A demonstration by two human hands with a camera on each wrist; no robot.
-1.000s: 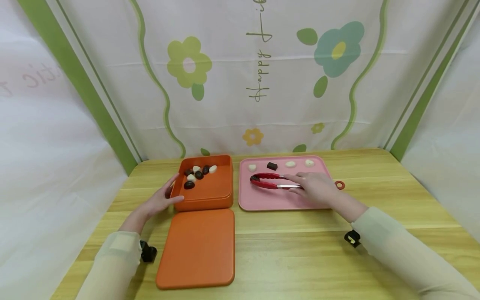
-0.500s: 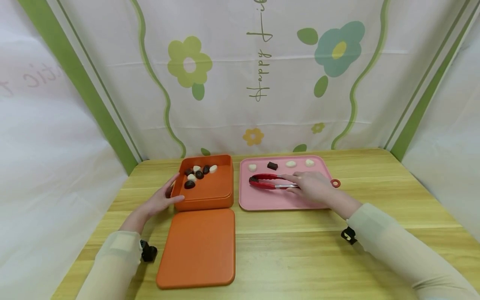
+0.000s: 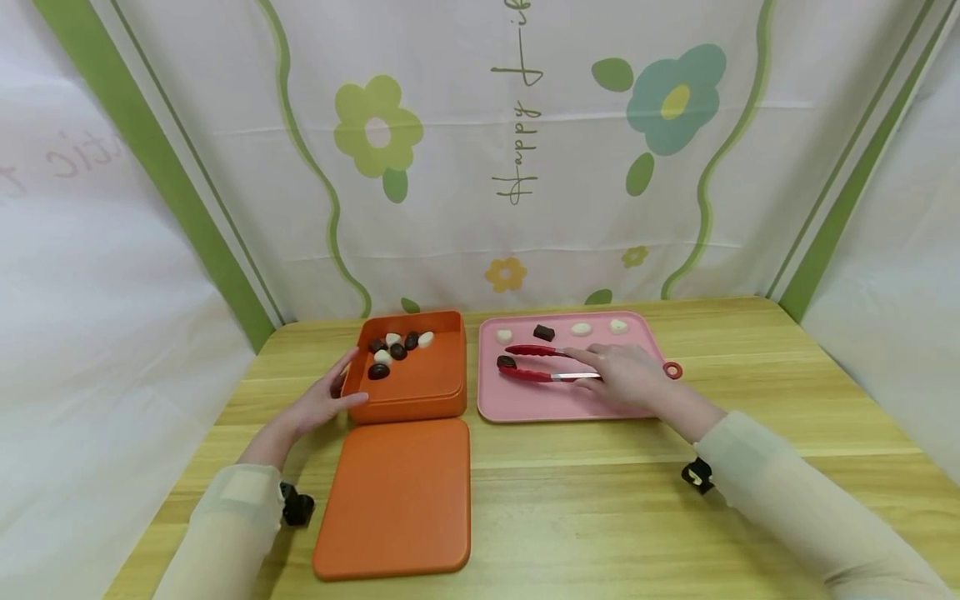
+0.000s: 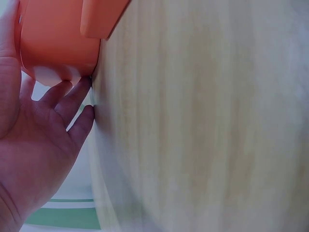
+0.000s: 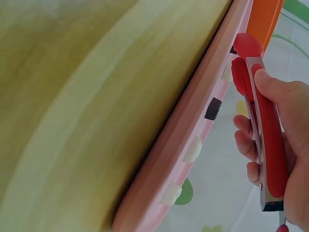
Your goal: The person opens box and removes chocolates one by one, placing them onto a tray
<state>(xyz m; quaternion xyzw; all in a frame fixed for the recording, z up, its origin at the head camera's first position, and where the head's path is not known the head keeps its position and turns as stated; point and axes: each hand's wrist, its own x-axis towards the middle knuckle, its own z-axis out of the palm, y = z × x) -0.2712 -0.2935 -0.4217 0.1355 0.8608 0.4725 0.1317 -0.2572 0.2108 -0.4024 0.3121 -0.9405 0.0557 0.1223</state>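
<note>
My right hand (image 3: pixel 626 377) grips a pair of red-tipped tongs (image 3: pixel 528 377) over the pink tray (image 3: pixel 570 404). The tongs' tips are spread apart, and a dark chocolate piece (image 3: pixel 507 362) lies between them, close against the nearer tip. In the right wrist view, the thumb lies on the tongs' red handle (image 5: pixel 271 150), with fingers curled on the opposite side. My left hand (image 3: pixel 318 406) rests at the near left corner of the orange box (image 3: pixel 438 379), thumb along the front wall, fingers against the left side. Dark and white chocolates (image 3: pixel 399 351) lie inside that box.
Along the tray's far edge are a white heart-shaped piece (image 3: pixel 504 336), a dark block (image 3: pixel 543 332), a white oval (image 3: pixel 581 329) and another white piece (image 3: pixel 618 326). An orange lid (image 3: pixel 393 500) lies in front of the box. A printed curtain (image 3: pixel 450 208) hangs behind the table.
The tongs' tips have spread from around the dark chocolate piece, which now shows fully beside the nearer tip. The right hand shifted slightly left. My left hand and the box have stayed put.
</note>
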